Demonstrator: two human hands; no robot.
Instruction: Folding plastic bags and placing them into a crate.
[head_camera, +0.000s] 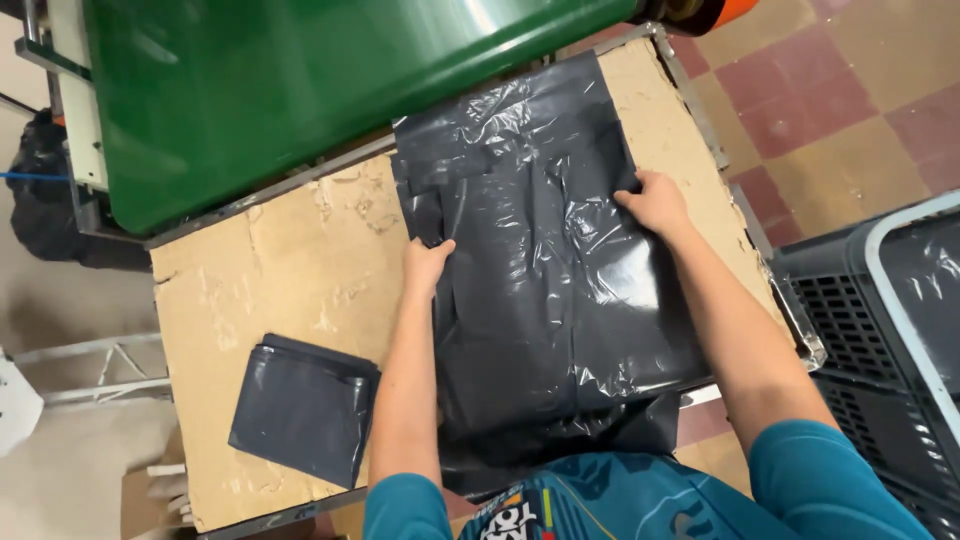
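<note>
1. Table (290, 270): metal-framed top covered with a worn, scuffed sheet of brown cardboard. It stands over a floor of red and tan tiles (850, 110).
2. Large black plastic bag (540, 270): lies flat and crinkled on the right half of the table. It runs from the far edge to past the near edge, where it hangs over just in front of the person's teal shirt (640, 495).
3. Left hand (428, 262): at the bag's left edge, about mid-length. Fingers curled and pinching the plastic at that edge, thumb side on the cardboard.
4. Right hand (655, 203): on top of the bag near its right edge, further from the person than the left hand. Fingers bent and pressing down; looks like it is bunching a bit of film under the fingertips, but a real grip can't be confirmed from this angle.
5. Both forearms bare, reaching out over the near part of the bag, one on each side of it.
6. Small stack of folded dark grey bags (303, 408): near-left part of the table, squarish, well apart from both hands, not touching the big bag.
7. Green conveyor belt (300, 80): slopes across the far side, its end roller right above the table's far edge. Orange part (720, 12) at its right end.
8. Dark slotted plastic crate (880, 330): on the floor just right of the table, with dark plastic film lying in it.
</note>
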